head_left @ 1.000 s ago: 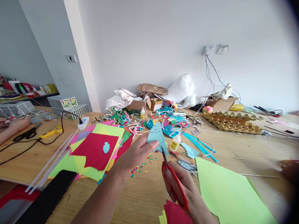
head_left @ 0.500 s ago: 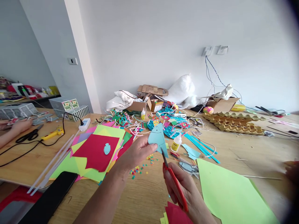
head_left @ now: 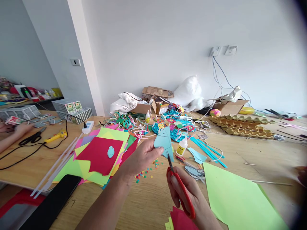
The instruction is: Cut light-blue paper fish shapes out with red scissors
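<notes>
Between thumb and fingers, my left hand [head_left: 146, 156] pinches a piece of light blue paper [head_left: 163, 138] with fish lines drawn on it. My right hand [head_left: 189, 191] is wrapped round red-handled scissors [head_left: 183, 188], whose dark blades meet the lower right part of the paper. A small blue paper fish [head_left: 110, 152] lies on a red sheet [head_left: 100, 155] to the left. Just right of my scissors, fish-shaped cutouts [head_left: 193, 172] lie on the table. Beyond them stands a white glue bottle [head_left: 181, 147] with a yellow label.
A green sheet [head_left: 237, 195] covers the right front. Behind are egg trays [head_left: 240, 127], cardboard boxes [head_left: 159, 107] and coloured scraps. At left lie a black phone-like slab [head_left: 52, 201], a yellow glue gun [head_left: 55, 136] and black scissors [head_left: 32, 137]. Another person's hand [head_left: 22, 129] is at the far left.
The scissor blades sit slightly differently against the blue paper, which is tilted a little. The whole view has shifted slightly. The other person's hand at left now shows a small printed piece.
</notes>
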Tool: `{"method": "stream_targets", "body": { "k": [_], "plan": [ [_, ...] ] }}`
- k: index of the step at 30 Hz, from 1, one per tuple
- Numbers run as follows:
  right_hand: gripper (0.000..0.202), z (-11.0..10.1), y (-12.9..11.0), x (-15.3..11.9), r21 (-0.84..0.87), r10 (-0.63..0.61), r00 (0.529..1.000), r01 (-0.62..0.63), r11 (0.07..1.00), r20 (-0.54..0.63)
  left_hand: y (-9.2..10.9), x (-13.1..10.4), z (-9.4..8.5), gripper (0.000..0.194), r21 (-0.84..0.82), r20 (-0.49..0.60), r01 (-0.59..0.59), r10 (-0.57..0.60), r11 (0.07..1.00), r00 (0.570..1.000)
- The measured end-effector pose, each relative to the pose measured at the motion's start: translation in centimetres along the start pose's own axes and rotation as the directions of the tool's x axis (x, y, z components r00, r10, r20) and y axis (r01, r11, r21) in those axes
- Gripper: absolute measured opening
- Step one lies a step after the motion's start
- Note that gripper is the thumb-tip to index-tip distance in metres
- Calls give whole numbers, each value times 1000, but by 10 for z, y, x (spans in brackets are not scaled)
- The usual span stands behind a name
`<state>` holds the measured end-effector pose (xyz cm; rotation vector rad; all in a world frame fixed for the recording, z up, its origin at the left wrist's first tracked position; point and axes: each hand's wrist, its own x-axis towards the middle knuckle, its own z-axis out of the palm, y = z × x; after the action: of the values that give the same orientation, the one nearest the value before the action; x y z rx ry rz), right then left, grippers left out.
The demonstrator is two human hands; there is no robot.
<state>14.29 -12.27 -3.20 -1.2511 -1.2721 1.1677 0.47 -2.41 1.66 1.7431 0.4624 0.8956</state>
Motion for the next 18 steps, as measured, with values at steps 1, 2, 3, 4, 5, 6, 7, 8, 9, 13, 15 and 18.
{"method": "stream_targets", "body": {
  "k": [1, 2, 3, 4, 5, 6, 7, 8, 9, 13, 15, 18],
  "plan": [
    [48, 0, 0, 0, 3, 2, 1000, -2, 1000, 4, 1, 0, 0, 22, 5, 2, 0, 0, 1000, 1000],
    [48, 0, 0, 0, 4, 5, 1000, -5, 1000, 6, 1, 0, 0, 22, 5, 4, 1, -1, 1000, 1000],
    [49, -1, 0, 0, 4, 9, 1000, -9, 1000, 7, 1, 0, -1, 22, 0, 5, 1, -1, 1000, 1000],
    [50, -1, 0, 0, 1, 15, 1000, -15, 1000, 7, 1, 0, -1, 22, -8, 5, 0, 0, 1000, 1000],
    [50, -1, 0, 0, -3, 23, 1000, -23, 1000, 4, 0, 0, -1, 21, -17, 6, -2, 2, 1000, 1000],
    [51, -1, 1, 0, -8, 31, 1000, -31, 999, 0, 0, 0, -1, 21, -26, 7, -5, 5, 1000, 1000],
    [52, -1, 1, 1, -12, 37, 999, -38, 999, -6, -1, 0, -1, 21, -35, 8, -8, 9, 999, 1000],
    [53, -1, 1, 1, -13, 42, 999, -42, 999, -10, -2, 0, -1, 21, -42, 11, -14, 15, 999, 1000],
    [54, -1, 1, 1, -12, 45, 999, -45, 999, -13, -3, 0, -1, 21, -46, 13, -20, 21, 999, 1000],
    [54, -1, 2, 2, -9, 39, 999, -39, 999, -18, -6, 1, -2, 22, -58, 24, -25, 26, 998, 999],
    [54, -1, 3, 2, -15, 38, 999, -39, 999, -24, -7, 1, -2, 22, -68, 31, -24, 26, 997, 999],
    [54, -1, 4, 2, -20, 41, 999, -42, 999, -34, -8, 2, -2, 22, -87, 42, -20, 23, 996, 999]
  ]
}}
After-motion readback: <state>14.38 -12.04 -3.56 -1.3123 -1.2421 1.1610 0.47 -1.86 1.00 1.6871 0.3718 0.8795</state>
